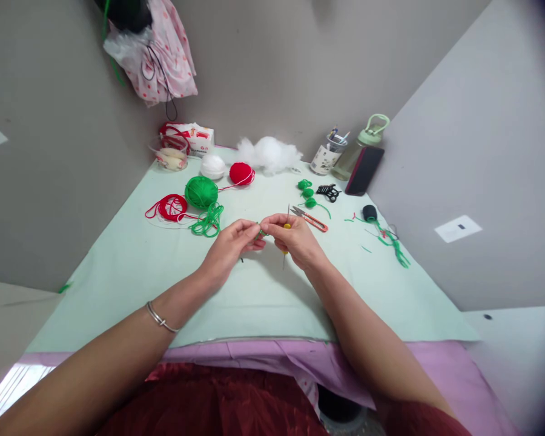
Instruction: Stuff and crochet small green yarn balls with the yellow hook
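Both hands meet above the middle of the pale green table (131,266). My left hand (229,247) pinches a small bit of green yarn (263,232) at its fingertips. My right hand (295,239) is closed round a crochet hook (286,227) with a yellow grip, its metal ends showing above and below the fist. The hook's tip sits at the green yarn. A loose tangle of green yarn (208,221) lies just left of my left hand, below a green yarn ball (201,191).
Red yarn ball (241,173), red loose yarn (170,207), white ball (212,165) and white stuffing (267,152) lie at the back. Orange snips (312,220), small green crocheted pieces (307,193), a black clip (329,192), a phone (364,170), a bottle (361,145) sit right.
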### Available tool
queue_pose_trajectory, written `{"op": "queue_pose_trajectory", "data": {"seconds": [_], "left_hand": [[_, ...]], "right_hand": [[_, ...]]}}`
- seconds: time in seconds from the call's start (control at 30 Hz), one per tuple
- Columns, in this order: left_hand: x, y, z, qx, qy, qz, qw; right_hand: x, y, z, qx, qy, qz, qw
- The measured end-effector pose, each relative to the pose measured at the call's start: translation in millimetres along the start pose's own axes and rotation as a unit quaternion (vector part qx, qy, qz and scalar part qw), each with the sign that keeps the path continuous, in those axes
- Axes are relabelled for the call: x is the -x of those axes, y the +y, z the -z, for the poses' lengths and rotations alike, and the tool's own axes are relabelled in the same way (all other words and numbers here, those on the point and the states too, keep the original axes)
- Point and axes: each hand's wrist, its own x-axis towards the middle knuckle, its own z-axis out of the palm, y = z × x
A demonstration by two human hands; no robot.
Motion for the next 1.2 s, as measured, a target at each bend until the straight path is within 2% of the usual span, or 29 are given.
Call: {"op": "queue_pose_trajectory", "data": {"seconds": [0.2, 0.3, 0.37, 0.5, 0.6, 0.67, 0.7, 0.77, 0.87, 0.93, 0.97, 1.03, 1.1, 1.13, 1.17, 1.2], "left_hand": [[-1.7, 0.9, 2.8, 0.034, 0.005, 0.038, 0.999], [-5.3, 7.1, 7.5, 0.065, 0.024, 0.034, 0.997], [-8.1, 12.8, 12.0, 0.091, 0.058, 0.009, 0.994], [-12.3, 21.8, 21.4, 0.121, 0.116, -0.030, 0.985], [-13.2, 23.3, 24.5, 0.123, 0.125, -0.029, 0.984], [-12.8, 22.3, 24.3, 0.119, 0.117, -0.019, 0.986], [-12.4, 21.4, 23.7, 0.117, 0.112, -0.014, 0.987], [-11.2, 19.2, 21.8, 0.114, 0.100, -0.004, 0.988], [-8.4, 15.3, 17.3, 0.107, 0.080, 0.006, 0.991], [-6.1, 12.7, 13.6, 0.096, 0.061, 0.014, 0.993], [-4.9, 11.4, 11.7, 0.088, 0.051, 0.019, 0.995], [-2.9, 8.9, 8.6, 0.071, 0.034, 0.030, 0.996], [-1.4, 6.6, 6.6, 0.054, 0.022, 0.036, 0.998], [-0.9, 5.6, 6.0, 0.044, 0.017, 0.038, 0.998], [-0.5, 4.8, 5.6, 0.034, 0.011, 0.040, 0.999], [0.0, 4.2, 5.3, 0.023, 0.002, 0.042, 0.999]], "right_hand": [[2.5, -0.1, 1.0, 0.048, 0.016, 0.043, 0.998], [1.6, 0.6, 7.8, 0.140, 0.035, 0.100, 0.984], [2.4, 3.4, 9.0, 0.230, 0.003, 0.132, 0.964], [6.7, 16.8, -6.5, 0.339, -0.124, 0.129, 0.924], [4.3, 24.3, -15.0, 0.394, -0.126, 0.131, 0.901], [-1.4, 21.3, -2.9, 0.427, -0.076, 0.130, 0.892], [-4.6, 17.1, 10.1, 0.441, -0.031, 0.129, 0.887], [-8.6, 4.4, 47.8, 0.462, 0.085, 0.125, 0.874], [-5.6, -16.0, 111.2, 0.458, 0.273, 0.119, 0.837], [-1.1, -24.4, 138.2, 0.436, 0.341, 0.124, 0.824], [0.3, -26.2, 143.5, 0.420, 0.354, 0.128, 0.826], [1.4, -25.9, 136.5, 0.387, 0.342, 0.141, 0.844], [1.9, -22.9, 110.7, 0.356, 0.287, 0.159, 0.875], [2.9, -21.3, 93.9, 0.336, 0.240, 0.170, 0.895], [4.6, -19.8, 76.3, 0.288, 0.153, 0.177, 0.928], [7.0, -18.6, 59.4, 0.255, 0.074, 0.169, 0.949]]}}
